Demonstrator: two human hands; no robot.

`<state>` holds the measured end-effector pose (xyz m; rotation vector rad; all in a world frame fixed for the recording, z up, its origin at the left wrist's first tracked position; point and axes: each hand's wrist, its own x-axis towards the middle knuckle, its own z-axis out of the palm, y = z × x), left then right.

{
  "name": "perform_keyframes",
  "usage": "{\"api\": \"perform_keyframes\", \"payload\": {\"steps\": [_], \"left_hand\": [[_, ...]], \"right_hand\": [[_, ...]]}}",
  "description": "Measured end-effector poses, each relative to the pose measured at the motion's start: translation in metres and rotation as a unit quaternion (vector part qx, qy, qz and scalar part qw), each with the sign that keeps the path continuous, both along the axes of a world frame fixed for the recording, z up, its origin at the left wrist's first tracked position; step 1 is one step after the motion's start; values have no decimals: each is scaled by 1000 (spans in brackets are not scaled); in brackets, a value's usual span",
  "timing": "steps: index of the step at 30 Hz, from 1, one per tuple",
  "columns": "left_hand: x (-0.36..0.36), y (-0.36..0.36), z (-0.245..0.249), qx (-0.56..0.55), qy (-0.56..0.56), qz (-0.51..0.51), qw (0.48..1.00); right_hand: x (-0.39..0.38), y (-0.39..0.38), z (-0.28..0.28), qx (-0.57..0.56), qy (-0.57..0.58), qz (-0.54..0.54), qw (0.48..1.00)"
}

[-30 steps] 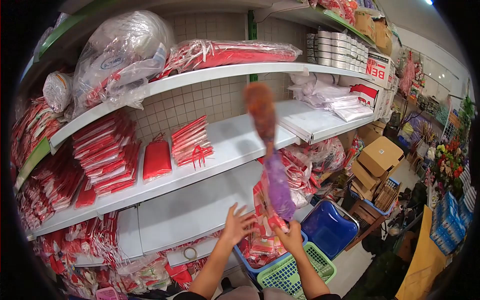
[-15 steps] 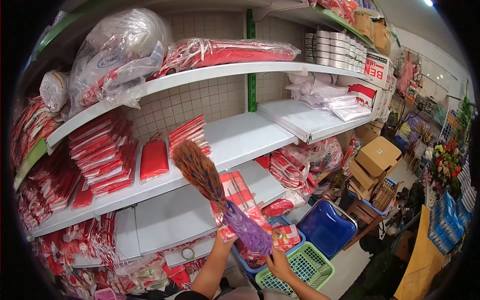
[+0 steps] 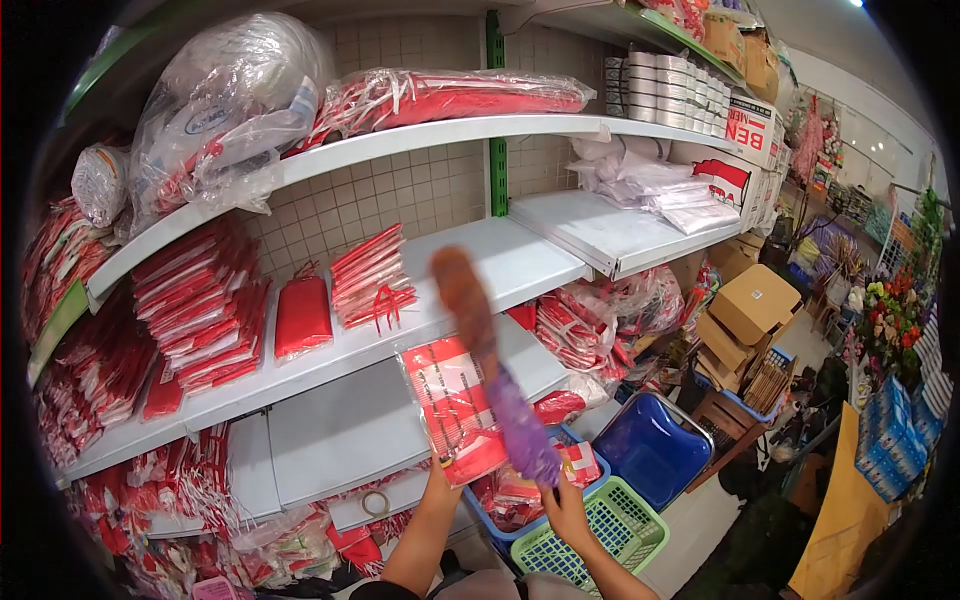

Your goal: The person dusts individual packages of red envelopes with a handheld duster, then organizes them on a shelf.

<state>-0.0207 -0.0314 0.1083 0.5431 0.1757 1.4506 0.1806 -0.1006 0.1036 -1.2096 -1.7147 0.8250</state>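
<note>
My left hand (image 3: 446, 478) grips the lower end of a flat red-and-white packet (image 3: 440, 395) in clear plastic, held in front of the shelves. In my right hand (image 3: 566, 508) is a feather duster (image 3: 518, 425), gripped at its purple end. Its brown feathered end points up and is smeared by motion. The duster passes just right of the packet, in front of the shelf edge. Below both hands stand a blue basket (image 3: 597, 487) with red-and-white packets in it and a green basket (image 3: 640, 555).
Stacked red-and-white packets (image 3: 195, 310), a red packet (image 3: 303, 316) and another small stack (image 3: 368, 275) lie on the middle shelf (image 3: 450, 270). A blue plastic chair (image 3: 650, 450) and cardboard boxes (image 3: 750, 310) stand on the right. Plastic bags (image 3: 235, 100) fill the upper shelf.
The duster has swung right and away from the packet, its feathered end now blurred. The packet in my left hand shows more of its front and sits slightly left.
</note>
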Motion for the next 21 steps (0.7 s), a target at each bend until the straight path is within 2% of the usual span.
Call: {"api": "perform_keyframes", "payload": {"steps": [2,5,8,12,15,17,18,21], "left_hand": [[3,-4,5,6,-3,-18,1000],[6,1,21,29,-9,-44,999],[7,4,34,54,-15,-68,996],[7,6,45,82,-34,-94,992],[6,8,55,119,-54,-121,984],[5,11,60,144,-72,-139,977],[7,9,65,89,-33,-109,989],[5,7,63,74,-11,-93,993]], "right_hand": [[-2,7,-5,-11,39,-15,999],[-2,3,-7,47,-5,78,996],[-6,-8,15,83,30,147,985],[2,-2,-8,-65,9,44,997],[3,-9,-18,-61,6,84,995],[0,-17,-2,46,22,139,989],[-1,-19,5,99,29,165,981],[5,-16,10,2,38,111,993]]}}
